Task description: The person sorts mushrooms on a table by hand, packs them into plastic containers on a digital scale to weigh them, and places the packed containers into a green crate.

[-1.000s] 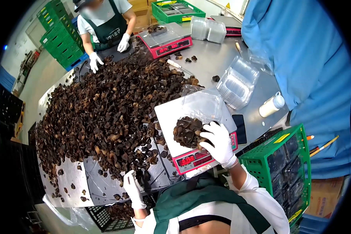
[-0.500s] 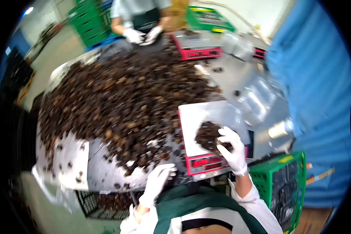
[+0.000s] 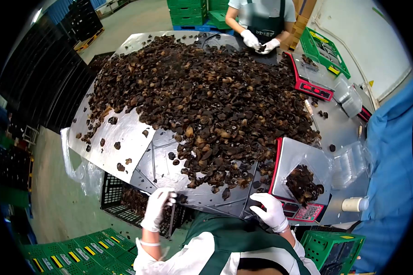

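My left hand point(image 3: 157, 208), in a white glove, hovers at the near table edge with its fingers loosely bent and apart; I see nothing in it. My right hand point(image 3: 271, 212), also gloved, is beside the near left corner of a red-framed scale point(image 3: 287, 160), thumb and fingers apart, partly covering the display. A clear plastic tray with dark wood ear mushrooms point(image 3: 304, 183) rests on the scale's plate. Left of the scale a broad heap of wood ear mushrooms point(image 3: 206, 101) spreads over the metal table point(image 3: 167, 172).
Across the table, a co-worker's gloved hands point(image 3: 261, 43) hold a dark piece near a second scale point(image 3: 307, 75). Clear empty trays point(image 3: 351, 162) and a white bottle point(image 3: 354, 204) stand at right. A black crate point(image 3: 112, 195) and green crates point(image 3: 85, 252) are below, left.
My right hand has left the mushrooms in the tray and moved left to the scale's corner, fingers opening. My view has turned left. My left hand stays near the table edge.
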A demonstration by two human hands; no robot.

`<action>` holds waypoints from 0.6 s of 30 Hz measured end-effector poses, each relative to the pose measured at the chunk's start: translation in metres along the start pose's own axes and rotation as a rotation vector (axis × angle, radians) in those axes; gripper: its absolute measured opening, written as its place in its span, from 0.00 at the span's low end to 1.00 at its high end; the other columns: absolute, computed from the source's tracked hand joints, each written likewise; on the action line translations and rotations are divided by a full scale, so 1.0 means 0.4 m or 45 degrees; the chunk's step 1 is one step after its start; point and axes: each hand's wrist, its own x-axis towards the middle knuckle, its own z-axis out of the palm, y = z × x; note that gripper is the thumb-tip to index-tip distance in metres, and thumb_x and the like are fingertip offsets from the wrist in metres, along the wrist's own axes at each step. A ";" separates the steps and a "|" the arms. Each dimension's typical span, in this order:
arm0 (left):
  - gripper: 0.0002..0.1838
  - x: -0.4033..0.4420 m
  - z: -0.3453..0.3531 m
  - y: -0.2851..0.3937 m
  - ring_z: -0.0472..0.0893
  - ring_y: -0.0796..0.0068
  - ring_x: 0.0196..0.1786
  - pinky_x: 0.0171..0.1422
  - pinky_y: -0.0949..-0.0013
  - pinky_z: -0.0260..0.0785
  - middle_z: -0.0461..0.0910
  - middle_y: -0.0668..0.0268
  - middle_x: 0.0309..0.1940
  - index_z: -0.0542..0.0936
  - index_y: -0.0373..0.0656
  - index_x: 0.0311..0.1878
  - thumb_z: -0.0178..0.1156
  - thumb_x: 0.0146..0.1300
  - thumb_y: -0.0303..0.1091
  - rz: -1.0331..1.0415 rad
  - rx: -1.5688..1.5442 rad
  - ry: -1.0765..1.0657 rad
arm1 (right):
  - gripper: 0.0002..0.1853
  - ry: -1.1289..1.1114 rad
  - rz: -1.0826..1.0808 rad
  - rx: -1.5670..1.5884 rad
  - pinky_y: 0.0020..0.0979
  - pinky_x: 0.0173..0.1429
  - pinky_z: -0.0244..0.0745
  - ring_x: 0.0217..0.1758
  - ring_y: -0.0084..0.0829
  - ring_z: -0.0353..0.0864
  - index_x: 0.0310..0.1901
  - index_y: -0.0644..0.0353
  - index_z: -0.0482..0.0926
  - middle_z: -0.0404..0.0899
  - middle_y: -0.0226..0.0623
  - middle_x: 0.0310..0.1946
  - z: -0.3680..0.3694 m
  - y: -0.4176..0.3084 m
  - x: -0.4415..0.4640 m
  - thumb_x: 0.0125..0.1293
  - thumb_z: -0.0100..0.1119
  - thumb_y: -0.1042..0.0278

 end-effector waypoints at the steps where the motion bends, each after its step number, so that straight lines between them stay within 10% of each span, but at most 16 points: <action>1: 0.10 0.000 -0.081 -0.024 0.79 0.69 0.36 0.42 0.69 0.71 0.82 0.63 0.38 0.81 0.42 0.44 0.59 0.65 0.36 0.279 0.705 0.194 | 0.16 -0.016 0.003 -0.023 0.35 0.52 0.76 0.46 0.42 0.81 0.45 0.61 0.81 0.81 0.42 0.44 0.012 0.007 0.001 0.56 0.66 0.65; 4: 0.08 0.011 -0.128 -0.023 0.79 0.57 0.38 0.47 0.62 0.72 0.81 0.59 0.36 0.82 0.43 0.39 0.65 0.56 0.32 0.794 1.642 0.654 | 0.16 -0.065 0.018 -0.036 0.35 0.52 0.75 0.47 0.41 0.81 0.45 0.60 0.81 0.81 0.41 0.44 0.051 0.022 0.010 0.56 0.65 0.63; 6: 0.07 0.060 -0.075 -0.006 0.78 0.61 0.42 0.50 0.63 0.70 0.81 0.60 0.35 0.83 0.43 0.37 0.66 0.56 0.33 0.774 1.059 0.538 | 0.16 -0.079 0.015 -0.044 0.35 0.52 0.75 0.47 0.41 0.81 0.45 0.59 0.81 0.81 0.41 0.45 0.073 0.010 0.032 0.57 0.64 0.62; 12: 0.15 0.282 0.187 -0.004 0.75 0.59 0.42 0.47 0.60 0.68 0.78 0.62 0.37 0.83 0.45 0.41 0.69 0.51 0.40 1.339 1.121 0.377 | 0.15 -0.039 -0.178 -0.065 0.36 0.50 0.76 0.46 0.41 0.81 0.45 0.59 0.82 0.81 0.40 0.45 0.131 -0.061 0.114 0.58 0.64 0.61; 18: 0.17 0.418 0.259 -0.048 0.74 0.62 0.44 0.46 0.60 0.64 0.77 0.65 0.40 0.81 0.49 0.47 0.67 0.53 0.38 1.316 1.320 0.322 | 0.16 0.024 -0.090 -0.142 0.36 0.48 0.76 0.43 0.40 0.81 0.46 0.57 0.81 0.81 0.39 0.44 0.164 -0.079 0.091 0.59 0.64 0.60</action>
